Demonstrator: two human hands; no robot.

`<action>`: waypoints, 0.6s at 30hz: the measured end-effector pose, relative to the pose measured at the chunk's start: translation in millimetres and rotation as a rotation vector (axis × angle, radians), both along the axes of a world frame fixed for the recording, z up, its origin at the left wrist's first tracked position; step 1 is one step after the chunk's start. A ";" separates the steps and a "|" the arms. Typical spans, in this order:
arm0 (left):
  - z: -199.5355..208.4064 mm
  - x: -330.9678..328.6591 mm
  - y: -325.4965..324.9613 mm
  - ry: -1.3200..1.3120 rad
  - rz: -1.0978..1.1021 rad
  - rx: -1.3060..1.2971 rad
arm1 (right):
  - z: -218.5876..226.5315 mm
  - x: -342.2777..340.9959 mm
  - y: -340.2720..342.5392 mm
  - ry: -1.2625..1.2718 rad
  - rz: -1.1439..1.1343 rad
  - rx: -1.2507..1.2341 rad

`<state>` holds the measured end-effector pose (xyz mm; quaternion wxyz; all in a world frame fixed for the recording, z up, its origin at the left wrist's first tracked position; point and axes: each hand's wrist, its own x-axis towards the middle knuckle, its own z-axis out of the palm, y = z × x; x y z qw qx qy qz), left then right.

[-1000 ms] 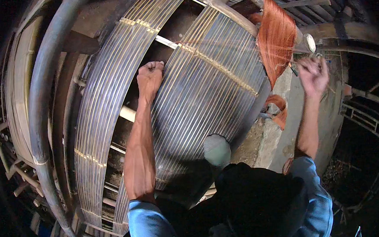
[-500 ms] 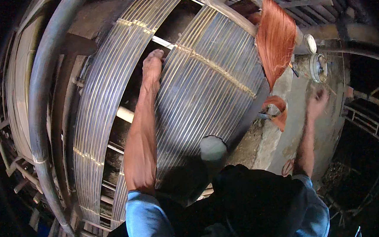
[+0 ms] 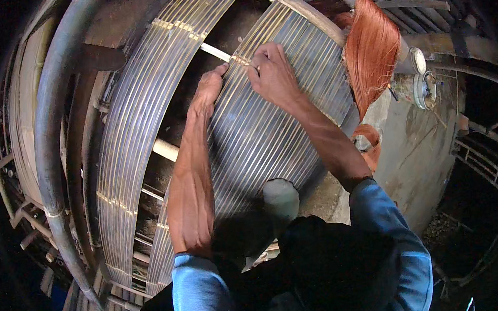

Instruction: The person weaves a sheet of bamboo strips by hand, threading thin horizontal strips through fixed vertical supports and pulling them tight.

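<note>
A wide panel of thin, glossy pale slats (image 3: pixel 242 144) lies tilted in front of me, with a narrow tied cross-binding (image 3: pixel 238 60) running over its upper part. My left hand (image 3: pixel 209 88) is closed on the panel's left edge, its fingertips beside the end of that binding. Over the panel, just right of those fingertips, my right hand (image 3: pixel 273 77) is closed with its fingers curled at the binding. Anything thin between the right fingers is too small to make out. A bundle of orange-brown fibre (image 3: pixel 371 45) hangs at the panel's upper right corner.
Another slatted strip (image 3: pixel 136 128) stretches along the left, past a dark gap crossed by pale rods (image 3: pixel 165 150). A thick bamboo pole (image 3: pixel 53 127) curves farther left. At right, an open can (image 3: pixel 424 90) stands on the grey floor (image 3: pixel 400 163), near a loose orange-brown fibre coil (image 3: pixel 368 142).
My right hand has come from beside the can at the right, up and leftward onto the panel's binding. My left hand stays at the panel's left edge, shifted slightly.
</note>
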<state>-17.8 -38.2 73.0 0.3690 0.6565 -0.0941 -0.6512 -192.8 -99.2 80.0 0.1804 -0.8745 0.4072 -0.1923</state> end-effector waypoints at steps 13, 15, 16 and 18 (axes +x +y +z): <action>-41.7 4.1 9.0 -0.292 -0.211 -0.178 | 20.8 28.0 -35.6 -1.419 -0.067 1.362; -40.9 -3.2 2.5 -0.320 -0.231 -0.185 | 6.1 14.8 -51.0 -1.545 0.162 1.436; -43.3 -1.1 4.4 -0.363 -0.238 -0.179 | 8.4 14.1 -50.4 -1.544 0.167 1.439; -47.2 2.1 7.2 -0.382 -0.243 -0.184 | 13.2 13.7 -46.4 -1.438 0.135 1.371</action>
